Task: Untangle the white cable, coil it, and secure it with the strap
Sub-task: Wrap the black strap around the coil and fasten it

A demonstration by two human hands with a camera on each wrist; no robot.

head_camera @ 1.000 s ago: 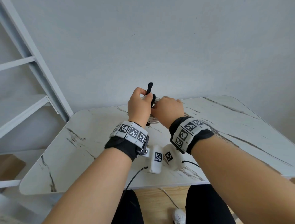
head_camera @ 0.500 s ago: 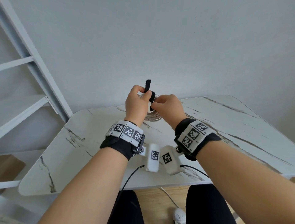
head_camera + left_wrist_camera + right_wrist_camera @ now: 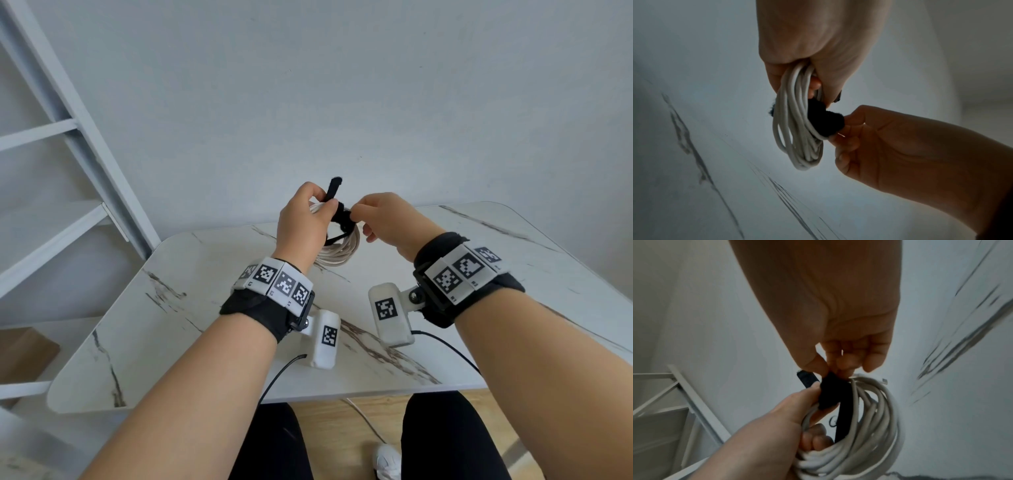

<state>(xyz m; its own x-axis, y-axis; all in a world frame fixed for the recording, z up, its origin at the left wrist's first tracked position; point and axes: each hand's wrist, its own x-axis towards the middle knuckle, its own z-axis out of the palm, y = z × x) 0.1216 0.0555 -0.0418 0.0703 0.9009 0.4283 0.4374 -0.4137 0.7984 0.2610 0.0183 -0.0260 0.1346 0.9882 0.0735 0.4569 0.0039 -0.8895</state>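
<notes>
We hold the coiled white cable [image 3: 337,251] up in the air, above the marble table [image 3: 178,308], so the black strap [image 3: 342,216] can go all the way around it. Our left hand [image 3: 301,222] grips the loops and pinches 1 end of the strap to keep the coil from springing apart. Our right hand [image 3: 387,219] pinches the wrapped part to pull it snug. We see no words, only black and white square codes on the wrist bands [image 3: 274,282]

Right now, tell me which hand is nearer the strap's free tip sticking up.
Left. The left hand pinches the black strap just below its upright tip; the right hand pinches the wrapped part lower, beside the white cable.
</notes>
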